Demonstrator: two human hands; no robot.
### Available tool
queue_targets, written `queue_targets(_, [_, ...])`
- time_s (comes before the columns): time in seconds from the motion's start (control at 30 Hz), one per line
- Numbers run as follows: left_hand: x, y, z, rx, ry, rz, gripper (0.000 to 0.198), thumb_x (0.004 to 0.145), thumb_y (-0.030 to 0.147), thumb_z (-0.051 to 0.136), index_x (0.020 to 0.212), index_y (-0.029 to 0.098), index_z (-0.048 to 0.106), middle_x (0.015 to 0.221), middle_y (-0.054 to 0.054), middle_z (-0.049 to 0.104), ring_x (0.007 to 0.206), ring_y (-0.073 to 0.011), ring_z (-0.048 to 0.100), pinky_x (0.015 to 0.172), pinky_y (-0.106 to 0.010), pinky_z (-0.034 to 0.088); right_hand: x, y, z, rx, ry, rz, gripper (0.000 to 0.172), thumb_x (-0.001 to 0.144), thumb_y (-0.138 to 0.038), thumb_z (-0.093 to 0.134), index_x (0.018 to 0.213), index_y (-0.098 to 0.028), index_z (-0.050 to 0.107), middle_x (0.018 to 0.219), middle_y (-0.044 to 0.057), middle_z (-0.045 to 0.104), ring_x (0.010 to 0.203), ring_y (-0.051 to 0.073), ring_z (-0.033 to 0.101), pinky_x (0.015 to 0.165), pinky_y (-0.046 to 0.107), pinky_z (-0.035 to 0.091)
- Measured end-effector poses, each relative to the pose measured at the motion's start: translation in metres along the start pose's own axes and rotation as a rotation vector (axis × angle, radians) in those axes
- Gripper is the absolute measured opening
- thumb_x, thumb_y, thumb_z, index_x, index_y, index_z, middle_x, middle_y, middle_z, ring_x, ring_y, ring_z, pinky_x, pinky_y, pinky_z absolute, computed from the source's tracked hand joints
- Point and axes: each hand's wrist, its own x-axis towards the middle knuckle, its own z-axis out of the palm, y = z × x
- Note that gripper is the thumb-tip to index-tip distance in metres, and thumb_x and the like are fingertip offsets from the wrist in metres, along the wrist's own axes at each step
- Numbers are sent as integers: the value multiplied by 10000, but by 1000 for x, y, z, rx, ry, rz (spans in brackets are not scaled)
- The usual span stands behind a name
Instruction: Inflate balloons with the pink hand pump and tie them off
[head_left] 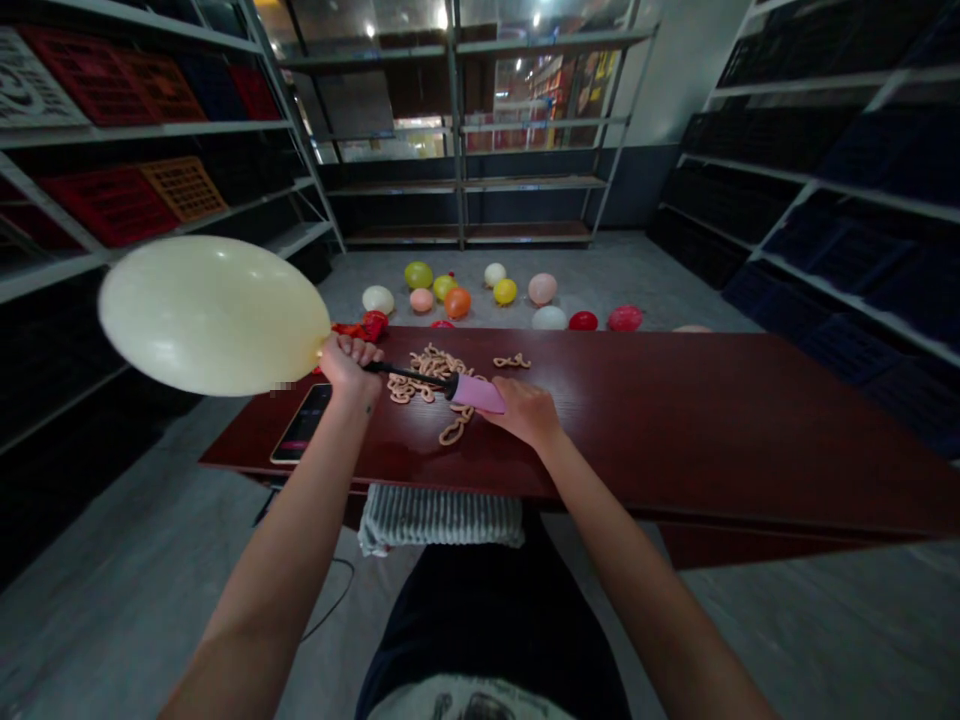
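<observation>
My left hand [349, 362] is closed round the neck of a big pale yellow balloon [212, 316] and the black nozzle of a hand pump. The inflated balloon bulges out to the left above the table's corner. My right hand [525, 408] grips the pink handle of the pump [475, 392], which lies level between both hands over the dark red table [675, 420]. Under the pump is a heap of several flat, peach-coloured balloons [435, 372].
A phone [301, 424] lies on the table's left end, beside a red deflated balloon [371, 325]. Several inflated balloons [457, 301] in mixed colours lie on the floor beyond the table. Metal shelving with crates lines both sides and the back. A grey cushion [441, 516] sits under the table edge.
</observation>
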Motion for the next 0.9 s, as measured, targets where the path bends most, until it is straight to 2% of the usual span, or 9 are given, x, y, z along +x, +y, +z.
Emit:
queue_targets(0.1, [2,24,1,23,-14,49,436,1019,160,318,604,192,188,442,65,175,333,-72,190,398,-229,230,1,-1,2,40,13,-11,488,883,-583,655,1188,-202,656,985,76,766,863,223,707,697,292,402])
queue_targets(0.2, [0,36,13,52,-82,106,452,1050,211,324,616,196,198,455,63,170,343,-79,201,397,-225,241,1,-2,5,99,37,-4,485,866,-549,689,1203,-203,649,1052,75,768,906,223,718,736,289,432])
queue_targets(0.37, [-7,27,54,80,-171,185,482,1063,289,380,624,205,201,460,58,170,352,-92,195,379,-218,233,1,-1,6,164,86,101,496,869,-581,667,1176,-192,659,1060,98,771,894,231,727,738,289,461])
queue_targets(0.5, [-15,-4,93,112,-212,221,512,1043,329,483,610,204,239,459,74,184,336,-79,204,390,-204,230,1,3,5,204,118,213,504,861,-579,659,1173,-182,658,1008,98,778,860,246,739,717,295,479])
queue_targets(0.6, [-23,-45,111,161,-278,216,523,1056,264,414,559,211,260,436,66,188,312,-89,205,378,-224,214,3,4,6,229,125,287,513,870,-570,646,1210,-186,641,1052,98,780,864,254,747,709,297,488])
queue_targets(0.7, [-31,-90,113,238,-274,114,533,1051,205,394,529,220,284,401,52,221,298,-102,220,342,-250,192,4,6,6,193,122,360,542,881,-575,634,1255,-183,623,1103,115,775,868,263,752,697,300,490])
queue_targets(0.77, [-34,-112,109,264,-261,32,529,1040,182,405,526,215,285,388,53,240,286,-92,234,339,-247,197,5,6,5,164,116,389,550,889,-581,621,1270,-185,619,1084,115,779,873,266,753,692,299,489])
queue_targets(0.83, [-34,-123,103,259,-264,1,515,1019,159,411,522,212,286,378,54,247,280,-88,249,341,-241,211,5,7,3,157,120,392,554,892,-585,615,1282,-191,617,1081,109,780,880,263,753,694,296,488])
queue_targets(0.9, [-32,-124,97,240,-260,-8,501,1002,154,421,524,209,283,377,57,247,279,-84,252,346,-233,221,5,7,2,162,128,376,558,883,-588,626,1285,-201,619,1104,102,777,885,257,752,695,294,486])
